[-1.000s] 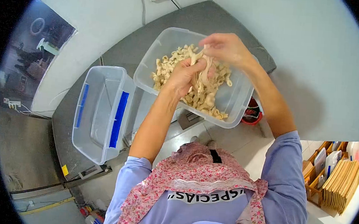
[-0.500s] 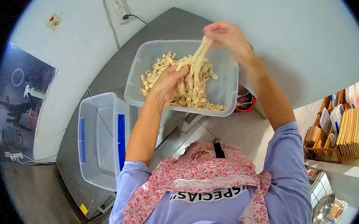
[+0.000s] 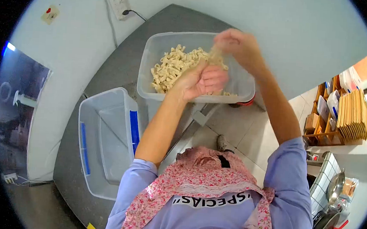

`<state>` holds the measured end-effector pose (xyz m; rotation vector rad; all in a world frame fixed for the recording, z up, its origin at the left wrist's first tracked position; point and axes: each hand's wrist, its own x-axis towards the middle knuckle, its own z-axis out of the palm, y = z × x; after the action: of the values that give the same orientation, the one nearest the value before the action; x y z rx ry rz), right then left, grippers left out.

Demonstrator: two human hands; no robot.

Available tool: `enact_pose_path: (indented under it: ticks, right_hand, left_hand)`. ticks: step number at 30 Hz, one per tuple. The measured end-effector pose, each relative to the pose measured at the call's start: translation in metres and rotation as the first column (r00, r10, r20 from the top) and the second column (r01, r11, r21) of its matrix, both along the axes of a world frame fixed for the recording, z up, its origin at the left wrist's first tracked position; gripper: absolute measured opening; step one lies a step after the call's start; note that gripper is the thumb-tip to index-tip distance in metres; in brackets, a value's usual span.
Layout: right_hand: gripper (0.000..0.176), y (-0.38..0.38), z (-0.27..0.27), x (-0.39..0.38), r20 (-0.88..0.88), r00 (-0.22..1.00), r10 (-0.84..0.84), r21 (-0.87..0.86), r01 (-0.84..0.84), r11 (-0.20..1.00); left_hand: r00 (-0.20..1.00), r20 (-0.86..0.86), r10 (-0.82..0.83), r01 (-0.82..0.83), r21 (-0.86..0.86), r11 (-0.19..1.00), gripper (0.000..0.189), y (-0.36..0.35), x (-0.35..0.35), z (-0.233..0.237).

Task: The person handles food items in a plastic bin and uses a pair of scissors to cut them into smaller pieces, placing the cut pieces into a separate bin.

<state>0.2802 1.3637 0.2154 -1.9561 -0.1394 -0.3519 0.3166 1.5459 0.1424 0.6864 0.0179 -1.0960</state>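
A translucent plastic tub [image 3: 246, 82] holds a heap of pale, beige tofu knots [image 3: 174, 65], looking like short strips tied or curled up. My left hand [image 3: 203, 79] is over the tub's near side, its fingers curled closed around the lower part of some pale strips. Just above and to the right, my right hand [image 3: 235, 43] pinches the upper part of these tofu strips [image 3: 215, 55]; the hand and strips are blurred by motion. What lies inside the left fist is mostly hidden.
A second clear tub [image 3: 109, 139] with blue handles stands left on the grey counter [image 3: 127, 66]. A power strip [image 3: 117, 1] with a plugged cord hangs on the wall. Right are a wooden rack [image 3: 326, 135] with a stack of envelopes [image 3: 353, 115], and pans [image 3: 336, 187].
My right hand has come down and nearer my left, so the stretched strips between them are shorter. My left hand has moved right and turned, its fingers now curled. The view has shifted slightly.
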Motion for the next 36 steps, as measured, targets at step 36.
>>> enact_pose_path:
  ticks: [36]
  right_hand:
    - [0.033, -0.067, -0.166, -0.512, -0.36, 0.555, -0.75, 0.509, 0.79, 0.341]
  left_hand:
    - [0.246, -0.081, -0.966, 0.939, 0.267, 0.217, 0.028, -0.205, -0.328, -0.069]
